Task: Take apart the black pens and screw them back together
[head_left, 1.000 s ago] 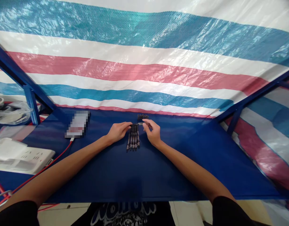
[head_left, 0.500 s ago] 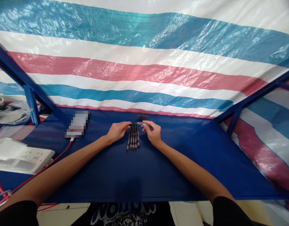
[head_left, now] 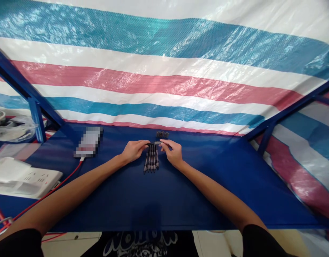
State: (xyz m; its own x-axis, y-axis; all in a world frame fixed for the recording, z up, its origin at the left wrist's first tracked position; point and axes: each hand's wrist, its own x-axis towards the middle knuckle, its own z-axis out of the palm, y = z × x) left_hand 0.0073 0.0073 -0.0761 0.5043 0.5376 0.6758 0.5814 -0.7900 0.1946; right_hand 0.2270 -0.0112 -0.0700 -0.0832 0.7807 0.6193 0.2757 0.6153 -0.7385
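Note:
A pen (head_left: 155,143) lies level between my two hands, dark at its left end and pale grey towards the right. My left hand (head_left: 133,149) pinches the dark end; my right hand (head_left: 173,150) pinches the pale end, fingertips closed on it. Just below, several dark pens (head_left: 151,160) lie side by side on the blue table, fanned a little, their upper ends partly hidden by the held pen. Behind my hands stands a row of several small dark tubes (head_left: 162,134) with round open ends. Whether the held pen is in one piece is too small to tell.
A phone (head_left: 89,142) with a red cable (head_left: 70,174) lies on the left of the blue table (head_left: 164,200). A white power strip (head_left: 44,180) and plastic bags (head_left: 16,130) are further left. Striped sheeting (head_left: 164,84) closes off the back, between blue frame bars (head_left: 37,119).
My right hand has shifted slightly left and down, and the pen has come down a little with it. My left hand stays nearly in place, still pinching. The pens and tubes have not moved.

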